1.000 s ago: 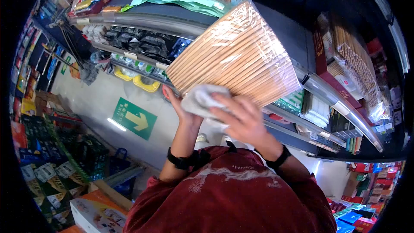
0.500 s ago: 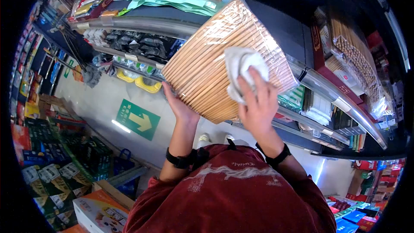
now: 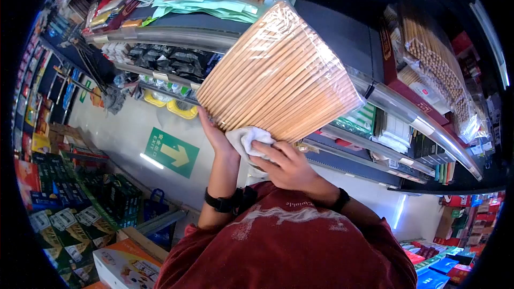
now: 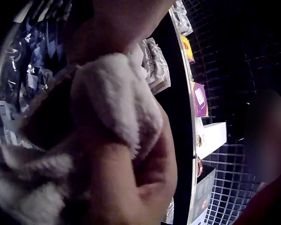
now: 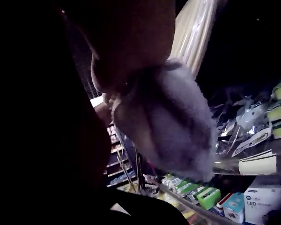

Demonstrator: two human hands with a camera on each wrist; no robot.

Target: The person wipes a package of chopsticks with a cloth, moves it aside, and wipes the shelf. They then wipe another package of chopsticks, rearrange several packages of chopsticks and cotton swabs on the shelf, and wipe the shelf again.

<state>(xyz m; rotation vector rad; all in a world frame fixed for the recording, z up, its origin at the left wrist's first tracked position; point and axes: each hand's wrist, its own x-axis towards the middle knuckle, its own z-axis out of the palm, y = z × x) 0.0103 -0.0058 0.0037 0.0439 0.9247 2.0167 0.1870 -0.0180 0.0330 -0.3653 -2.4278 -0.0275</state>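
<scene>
A flat, clear-wrapped pack of wooden chopsticks [image 3: 278, 75] is held up at a tilt in front of the shelves. My left hand [image 3: 220, 142] grips its lower left corner, thumb along the edge and the other fingers hidden behind. In my right hand [image 3: 293, 167] is a bunched white cloth [image 3: 247, 138], pinched against the pack's lower edge close to the left palm. The left wrist view has the cloth [image 4: 119, 93] filling the space by the fingers. Seen from the right wrist, the cloth [image 5: 182, 117] hangs below the hand, with a strip of the chopsticks [image 5: 196, 33] behind.
Behind the pack runs a dark shelf with a metal front rail [image 3: 171, 35]. More bagged chopsticks [image 3: 439, 64] stand in a red box at right, others lie at top left. Below left, a green exit sign [image 3: 171, 152] marks the floor, near stacked cartons [image 3: 128, 262].
My right hand first carried the cloth from the pack's lower edge up to its right middle, then back down to the lower left edge. The left hand keeps its hold on the pack.
</scene>
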